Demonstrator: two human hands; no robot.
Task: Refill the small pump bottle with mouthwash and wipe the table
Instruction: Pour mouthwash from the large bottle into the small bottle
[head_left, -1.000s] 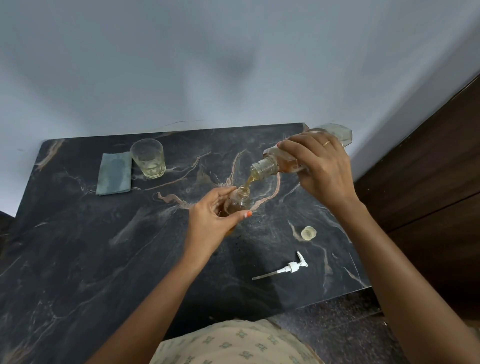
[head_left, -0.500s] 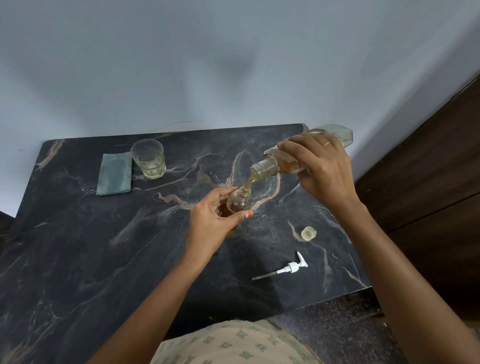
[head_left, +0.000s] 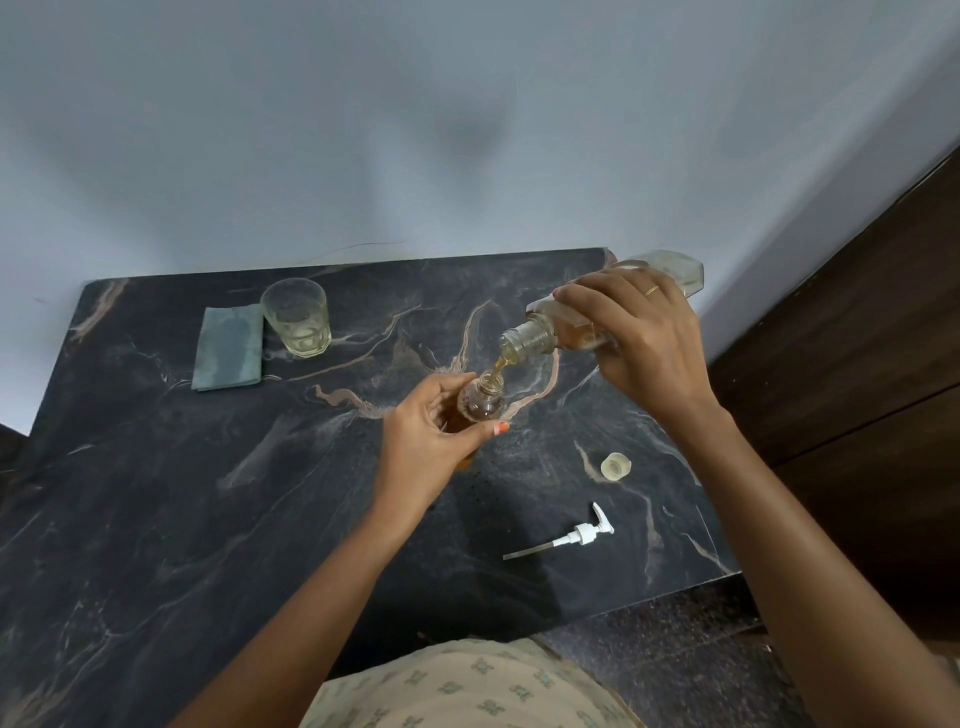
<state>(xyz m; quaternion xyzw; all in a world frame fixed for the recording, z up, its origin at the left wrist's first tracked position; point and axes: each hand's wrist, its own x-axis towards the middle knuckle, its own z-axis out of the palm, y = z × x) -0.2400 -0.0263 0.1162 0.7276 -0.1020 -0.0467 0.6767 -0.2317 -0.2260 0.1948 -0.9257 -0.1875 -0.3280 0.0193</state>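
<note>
Amber mouthwash pours from the big bottle (head_left: 618, 312), gripped by the right hand (head_left: 644, 343), into the small bottle (head_left: 483, 402), clasped by the left hand (head_left: 431, 441). Filling unfinished. Pending: pump (head_left: 576, 535) refitted, cloth (head_left: 228, 348) wiping the table (head_left: 156, 519).

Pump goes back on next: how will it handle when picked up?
The pump looks like light plastic, so probably easy to lift by its white head. Its thin dip tube likely flexes, so gripping there seems poor. Lying on its side, it may pivot or skid if nudged.

left grip (head_left: 431, 441) curled, right grip (head_left: 641, 338) curled, raised
</note>
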